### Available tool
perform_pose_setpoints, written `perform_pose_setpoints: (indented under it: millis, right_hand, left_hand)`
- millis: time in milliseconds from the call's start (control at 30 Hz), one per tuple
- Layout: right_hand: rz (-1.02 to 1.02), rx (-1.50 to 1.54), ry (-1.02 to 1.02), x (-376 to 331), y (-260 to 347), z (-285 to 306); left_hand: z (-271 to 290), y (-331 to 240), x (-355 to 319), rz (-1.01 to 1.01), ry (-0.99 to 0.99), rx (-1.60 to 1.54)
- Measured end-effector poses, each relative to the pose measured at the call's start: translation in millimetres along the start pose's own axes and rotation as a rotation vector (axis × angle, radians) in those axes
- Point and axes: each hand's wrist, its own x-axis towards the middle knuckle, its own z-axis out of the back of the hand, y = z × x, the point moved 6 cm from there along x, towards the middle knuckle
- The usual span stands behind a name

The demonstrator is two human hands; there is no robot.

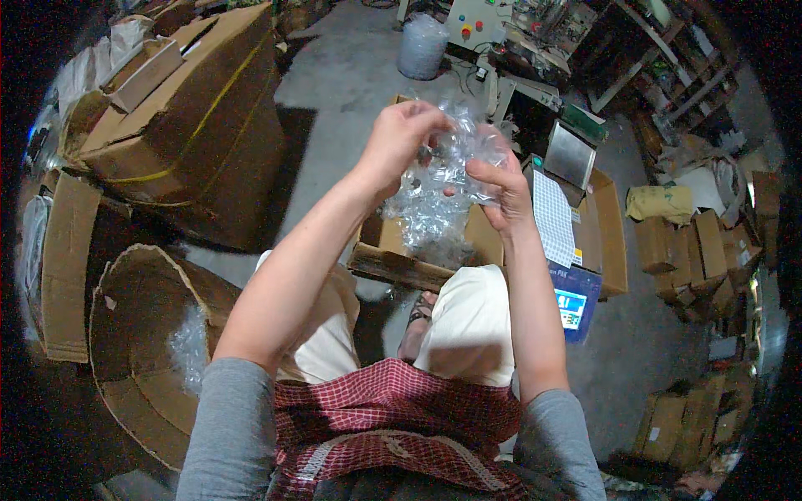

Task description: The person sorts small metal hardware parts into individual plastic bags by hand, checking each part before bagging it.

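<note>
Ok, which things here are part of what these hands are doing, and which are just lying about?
Apparently in use:
right hand, holding clear plastic
left hand, at the same plastic
open cardboard box below, with more clear plastic inside

Apparently just lying about:
yellow-strapped carton, left
wide cardboard container, lower left
stacked cartons, right

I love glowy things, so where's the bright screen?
In the head view, the bright screen is right of centre, on a blue panel just right of the person's right forearm.
</note>
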Motion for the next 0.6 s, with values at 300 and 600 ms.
perform_pose_setpoints:
  millis: [300, 600]
  right_hand:
    - [0.023, -0.055, -0.040, -2, 4, 1]
    - [-0.009, -0.103, 0.011, 2, -7, -19]
  left_hand:
    - [60, -11, 10, -0.124, -0.268, -0.253]
    - [27, 17, 6, 0.132, 0.009, -0.323]
